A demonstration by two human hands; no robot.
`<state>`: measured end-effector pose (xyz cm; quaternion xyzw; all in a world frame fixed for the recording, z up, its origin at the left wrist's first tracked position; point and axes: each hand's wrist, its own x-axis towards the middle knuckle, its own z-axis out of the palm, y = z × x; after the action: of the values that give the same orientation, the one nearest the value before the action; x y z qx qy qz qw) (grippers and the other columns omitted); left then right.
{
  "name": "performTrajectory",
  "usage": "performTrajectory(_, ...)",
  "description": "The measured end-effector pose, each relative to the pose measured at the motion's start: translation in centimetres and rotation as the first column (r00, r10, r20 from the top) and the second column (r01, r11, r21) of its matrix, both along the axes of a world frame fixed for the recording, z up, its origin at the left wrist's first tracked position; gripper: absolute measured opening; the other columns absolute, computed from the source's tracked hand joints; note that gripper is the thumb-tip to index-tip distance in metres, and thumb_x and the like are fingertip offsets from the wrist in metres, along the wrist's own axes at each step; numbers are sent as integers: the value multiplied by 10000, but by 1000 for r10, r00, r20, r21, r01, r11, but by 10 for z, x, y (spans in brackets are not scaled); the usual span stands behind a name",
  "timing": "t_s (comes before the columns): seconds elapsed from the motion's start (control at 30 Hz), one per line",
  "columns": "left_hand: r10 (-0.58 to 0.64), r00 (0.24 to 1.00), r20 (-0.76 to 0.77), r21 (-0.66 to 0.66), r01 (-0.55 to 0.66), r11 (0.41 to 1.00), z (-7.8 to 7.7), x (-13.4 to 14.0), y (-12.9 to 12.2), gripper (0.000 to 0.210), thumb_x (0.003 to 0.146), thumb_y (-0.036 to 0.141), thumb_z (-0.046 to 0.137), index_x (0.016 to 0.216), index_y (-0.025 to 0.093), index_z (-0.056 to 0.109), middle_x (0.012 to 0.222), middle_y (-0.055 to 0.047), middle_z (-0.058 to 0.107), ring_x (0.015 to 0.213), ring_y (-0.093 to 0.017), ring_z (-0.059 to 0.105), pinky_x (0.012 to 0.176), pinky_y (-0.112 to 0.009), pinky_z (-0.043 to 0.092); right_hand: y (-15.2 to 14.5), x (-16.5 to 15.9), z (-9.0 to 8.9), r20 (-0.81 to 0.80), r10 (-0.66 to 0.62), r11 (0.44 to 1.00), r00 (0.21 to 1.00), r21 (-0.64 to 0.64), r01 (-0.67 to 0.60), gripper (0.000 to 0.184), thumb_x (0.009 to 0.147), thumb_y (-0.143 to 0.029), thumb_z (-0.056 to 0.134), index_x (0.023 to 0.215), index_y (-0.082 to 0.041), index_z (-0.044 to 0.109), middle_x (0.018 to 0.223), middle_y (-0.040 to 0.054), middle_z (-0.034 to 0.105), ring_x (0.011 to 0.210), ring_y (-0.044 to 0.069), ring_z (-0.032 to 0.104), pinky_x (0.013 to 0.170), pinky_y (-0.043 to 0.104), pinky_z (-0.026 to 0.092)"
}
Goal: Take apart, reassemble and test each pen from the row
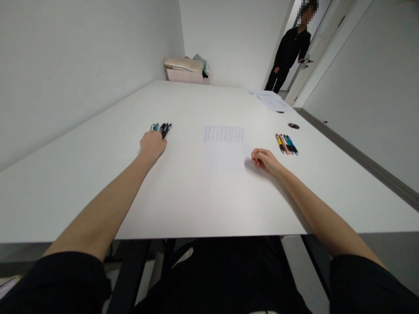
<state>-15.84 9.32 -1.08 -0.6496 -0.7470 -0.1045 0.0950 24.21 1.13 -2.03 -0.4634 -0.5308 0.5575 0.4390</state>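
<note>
Over at the left, my left hand (152,144) rests with its back up and its fingers curled down onto the near ends of several pens (166,129). Black pens and one with green on it stick out beyond the knuckles; their lower ends are hidden under the hand. My right hand (266,160) lies on its side, loosely closed, by the right edge of a printed sheet of paper (223,152). Nothing shows between its fingers. To its right several colored pens (287,144), among them yellow, pink, green and blue, lie side by side, apart from the hand.
The white table (209,205) runs up to a wall on the left. More papers (273,103) lie at its far right, near a round cable grommet (293,126). Behind the far edge stands a pink box (185,75) with cloth on it. A person (290,52) stands at the door.
</note>
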Motion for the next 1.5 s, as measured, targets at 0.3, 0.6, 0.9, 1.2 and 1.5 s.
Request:
performTrajectory(0.3, 32, 999, 21, 19, -32, 999, 5, 2, 8, 339, 742, 243, 492, 974, 45, 640, 968, -234, 610, 934, -342, 563, 729, -422, 462, 1, 0, -1, 11, 11, 1000, 1000, 21, -11, 32, 597, -183, 528, 570, -172, 514, 457, -45, 464, 400, 51, 355, 409, 205, 225)
performTrajectory(0.6, 13, 999, 51, 52, -16, 999, 12, 14, 3, 322, 791, 280, 463, 951, 54, 628, 911, -203, 633, 902, -313, 576, 756, -404, 435, 0, -1, 1, 18, -2, 1000, 1000, 18, 1, 11, 589, -176, 518, 580, -172, 514, 460, -49, 452, 403, 50, 353, 407, 204, 222)
performTrajectory(0.9, -222, 935, 276, 327, 126, 937, 39, 45, -9, 213, 780, 286, 505, 795, 125, 643, 804, -87, 670, 789, -196, 599, 817, -342, 439, 0, 0, 1, 9, 12, 1000, 1000, 24, -12, 34, 597, -180, 519, 570, -175, 498, 468, -44, 455, 410, 52, 343, 409, 207, 209)
performTrajectory(1.2, -477, 276, 835, 332, 440, 834, 30, 118, -42, 272, 660, 364, 689, 731, 107, 633, 655, -63, 661, 603, -143, 620, 625, -277, 511, 3, 2, -4, 21, 28, 998, 999, 47, -29, 62, 617, -208, 549, 589, -172, 508, 482, -41, 472, 412, 49, 348, 410, 201, 230)
performTrajectory(1.5, -358, 70, 931, 262, 555, 790, 7, 142, -67, 317, 604, 400, 746, 708, 118, 644, 641, -51, 653, 597, -129, 608, 644, -282, 521, -1, 0, -1, 183, 11, 991, 983, 127, -35, 390, 640, -382, 705, 933, -172, 558, 519, -60, 539, 406, 53, 402, 399, 189, 298)
